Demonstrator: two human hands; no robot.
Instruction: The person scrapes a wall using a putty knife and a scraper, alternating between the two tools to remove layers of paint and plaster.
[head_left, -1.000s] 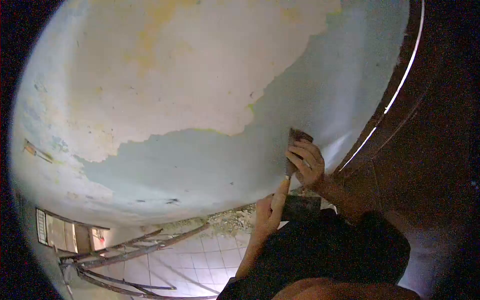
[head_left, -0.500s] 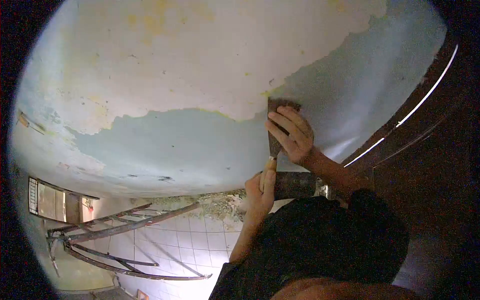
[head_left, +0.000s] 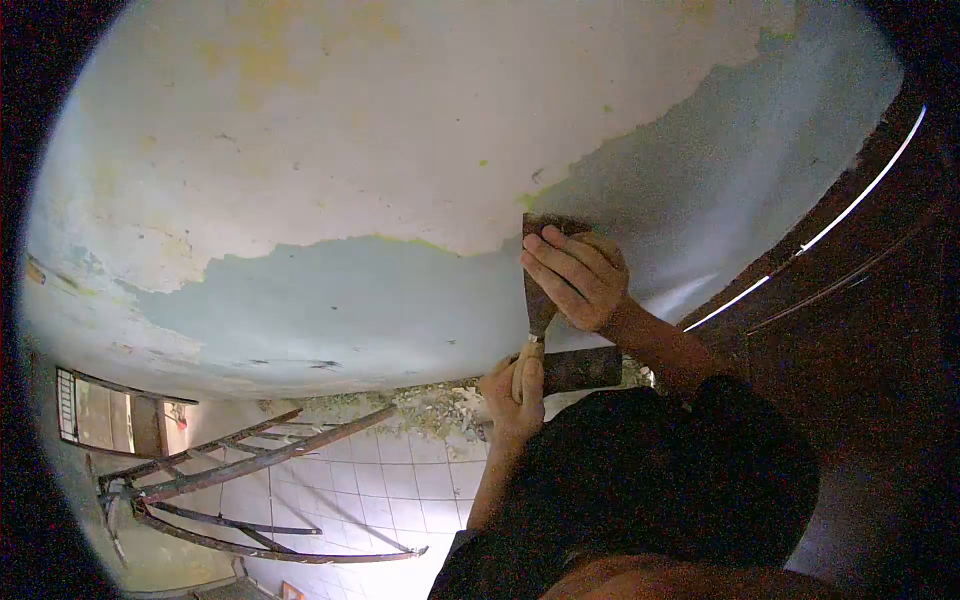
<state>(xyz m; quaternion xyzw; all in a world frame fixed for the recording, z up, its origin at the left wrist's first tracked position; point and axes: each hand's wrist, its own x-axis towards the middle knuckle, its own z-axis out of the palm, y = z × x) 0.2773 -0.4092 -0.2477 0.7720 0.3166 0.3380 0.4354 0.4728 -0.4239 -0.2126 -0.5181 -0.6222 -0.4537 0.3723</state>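
A broad scraper (head_left: 537,300) with a wooden handle lies against the wall, its blade edge at the border between blue-grey paint (head_left: 400,300) and a bare pale patch (head_left: 380,130). My left hand (head_left: 513,395) is wrapped round the handle, low on the tool. Higher up, my right hand (head_left: 585,275) presses its fingers over the blade, hiding part of the metal. Along the ragged paint border runs a thin yellowish line.
A ladder (head_left: 260,455) stands on the tiled floor (head_left: 370,485) at lower left. Paint flakes and debris (head_left: 440,408) lie along the wall's foot. A dark flat block (head_left: 578,369) is below my hands, and a dark wooden door (head_left: 840,370) is at the right.
Both hands and the scraper sit slightly lower and further left in view. The wall has also shifted in view as the camera moved. The grip looks the same.
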